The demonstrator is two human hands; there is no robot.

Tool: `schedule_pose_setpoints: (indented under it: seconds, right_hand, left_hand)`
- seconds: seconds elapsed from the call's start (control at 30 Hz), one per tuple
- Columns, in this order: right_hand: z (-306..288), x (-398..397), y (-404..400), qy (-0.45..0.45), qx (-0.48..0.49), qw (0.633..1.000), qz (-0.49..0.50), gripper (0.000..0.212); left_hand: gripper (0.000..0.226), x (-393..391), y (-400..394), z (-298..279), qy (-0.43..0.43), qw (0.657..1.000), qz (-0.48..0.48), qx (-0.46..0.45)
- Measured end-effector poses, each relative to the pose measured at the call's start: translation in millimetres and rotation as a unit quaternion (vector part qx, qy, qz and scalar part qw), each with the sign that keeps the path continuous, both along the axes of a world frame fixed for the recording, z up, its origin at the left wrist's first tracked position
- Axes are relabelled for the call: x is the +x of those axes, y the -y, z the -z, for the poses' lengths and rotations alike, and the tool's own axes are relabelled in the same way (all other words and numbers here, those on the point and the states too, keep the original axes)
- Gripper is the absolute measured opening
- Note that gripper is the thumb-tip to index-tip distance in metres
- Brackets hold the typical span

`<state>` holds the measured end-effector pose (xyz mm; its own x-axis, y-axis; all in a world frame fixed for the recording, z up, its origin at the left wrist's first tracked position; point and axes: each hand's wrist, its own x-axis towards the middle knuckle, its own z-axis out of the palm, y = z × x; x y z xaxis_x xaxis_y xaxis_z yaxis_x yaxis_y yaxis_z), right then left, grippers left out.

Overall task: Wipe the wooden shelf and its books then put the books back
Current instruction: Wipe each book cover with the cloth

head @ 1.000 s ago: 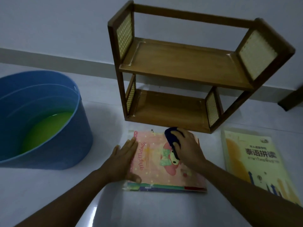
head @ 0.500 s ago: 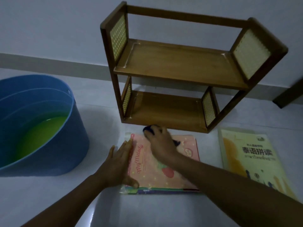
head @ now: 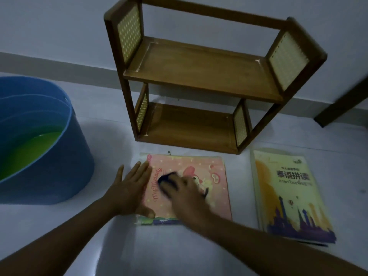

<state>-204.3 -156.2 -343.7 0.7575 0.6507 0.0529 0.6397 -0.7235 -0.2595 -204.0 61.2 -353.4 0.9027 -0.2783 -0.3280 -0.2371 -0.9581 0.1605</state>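
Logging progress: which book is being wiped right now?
The pink book, directly before the shelf: both hands are on it. The yellow book to its right lies untouched.

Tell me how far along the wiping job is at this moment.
Done: the wooden shelf stands empty. In hand: the right hand rubs a dark cloth over the pink book while the left hand presses its edge flat. Left: the yellow book lies on the floor; no book is shelved yet.

A home room: pale floor (head: 179, 251), skirting board (head: 59, 66), small wooden shelf (head: 199, 76).
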Motion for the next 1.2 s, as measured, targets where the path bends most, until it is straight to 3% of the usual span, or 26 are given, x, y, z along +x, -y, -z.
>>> schedule_pose_setpoints:
  seconds: [0.07, 0.13, 0.2, 0.27, 0.33, 0.4, 0.5, 0.57, 0.7, 0.8, 0.87, 1.07, 1.13, 1.2]
  right_hand:
    - [4.7, -27.0, 2.4, -0.044, -0.008, 0.991, -0.125, 0.055]
    - [6.5, 2.6, 20.2, -0.004, -0.015, 0.993, -0.113, 0.054]
    - [1.0, 45.7, 52.1, 0.007, -0.018, 0.999, 0.048, 0.054]
    - [-2.5, 73.6, 96.6, -0.004, -0.005, 0.975, 0.22, 0.053]
    - [-4.1, 62.6, 106.7, 0.0, -0.021, 0.962, 0.271, 0.05]
    - [5.1, 23.0, 90.0, 0.03, -0.037, 0.979, 0.2, 0.049]
    - [12.1, -25.2, 71.7, 0.023, -0.006, 1.0, -0.007, 0.056]
    - [3.7, -19.4, 86.4, 0.029, -0.011, 0.999, -0.033, 0.051]
    - [-1.2, 15.4, 145.9, 0.038, -0.001, 0.979, 0.201, 0.05]
    - [10.6, 22.5, 165.4, -0.008, -0.035, 0.965, 0.261, 0.048]
    - [17.4, 20.0, 161.1, -0.051, -0.04, 0.958, 0.279, 0.048]
    - [10.9, 19.8, 169.8, -0.16, -0.001, 0.944, 0.289, 0.05]
    - [1.5, 20.6, 171.0, -0.208, 0.006, 0.936, 0.284, 0.053]
    - [-5.9, 20.6, 170.7, -0.198, -0.006, 0.936, 0.291, 0.067]
  left_hand:
    - [0.134, 0.1, 2.5, -2.6, 0.001, 1.0, 0.002, 0.015]
    - [0.13, 0.5, 4.6, -5.0, -0.017, 1.0, -0.002, 0.025]
    - [0.13, -1.1, 7.7, -10.4, -0.025, 0.999, -0.003, 0.039]
    - [0.129, -1.6, 9.6, -10.6, -0.028, 0.999, -0.003, 0.044]
    - [0.126, -3.1, 7.6, -10.4, -0.026, 0.999, -0.001, 0.046]
    - [0.124, -0.3, 8.2, -8.2, -0.02, 0.999, 0.004, 0.042]
    - [0.125, 0.3, 8.5, -9.6, -0.023, 0.999, 0.007, 0.048]
    - [0.124, -0.6, 9.6, -14.4, -0.037, 0.998, 0.006, 0.057]
    - [0.126, -2.4, 29.6, -34.5, -0.032, 0.995, 0.035, 0.09]
    - [0.125, -10.0, 75.4, -35.6, -0.037, 0.993, 0.11, 0.011]
    - [0.112, -13.5, 98.2, -27.7, -0.045, 0.992, 0.118, -0.008]
    - [0.072, -14.6, 99.8, -30.2, 0.006, 0.984, 0.174, 0.044]
    - [0.054, -13.8, 98.9, -42.6, 0.066, 0.977, 0.203, -0.006]
    - [0.04, -13.7, 96.9, -68.4, 0.138, 0.967, 0.192, -0.097]
